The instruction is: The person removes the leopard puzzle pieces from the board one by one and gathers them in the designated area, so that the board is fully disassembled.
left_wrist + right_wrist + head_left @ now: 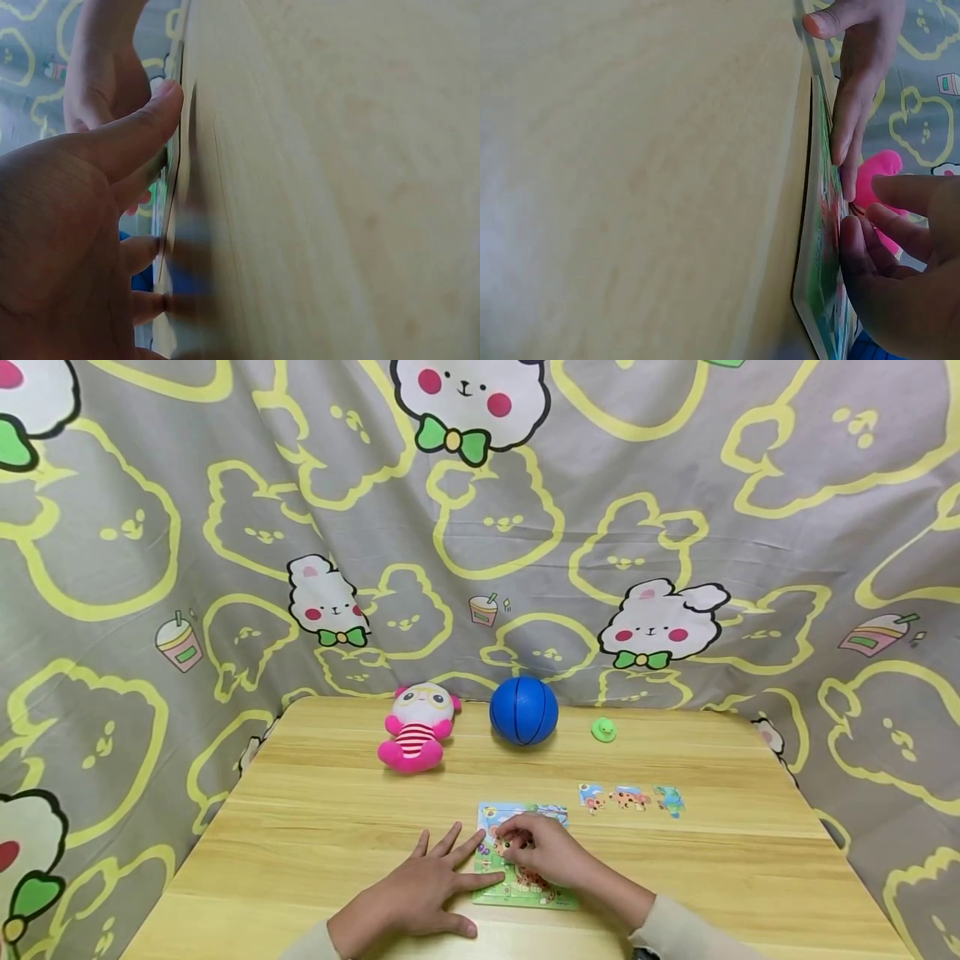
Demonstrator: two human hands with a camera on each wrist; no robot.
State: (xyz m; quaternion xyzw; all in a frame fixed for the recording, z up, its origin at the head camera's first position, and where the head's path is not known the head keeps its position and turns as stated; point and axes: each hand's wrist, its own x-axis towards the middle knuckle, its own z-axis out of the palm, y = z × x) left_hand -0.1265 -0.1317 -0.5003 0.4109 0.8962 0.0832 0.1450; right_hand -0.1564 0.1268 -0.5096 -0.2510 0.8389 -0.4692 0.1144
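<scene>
A jigsaw puzzle (525, 896) with a spotted cartoon animal on a green and blue board lies flat near the table's front. My left hand (427, 885) spreads its straight fingers at the board's left side, index fingertip at the edge and another finger over its lower left. Above the middle of the board, my right hand (551, 852) has bent fingers, with thumb and fingertips down at the picture. In the right wrist view, the thumb (853, 244) touches the board's face. Whether a piece sits between those fingertips is hidden.
Three loose puzzle pieces (628, 798) lie in a row to the board's right. Behind stand a pink and white plush toy (417, 731), a blue ball (523, 711) and a small green duck toy (603, 729). A patterned curtain (480, 552) hangs round the wooden table (315, 827).
</scene>
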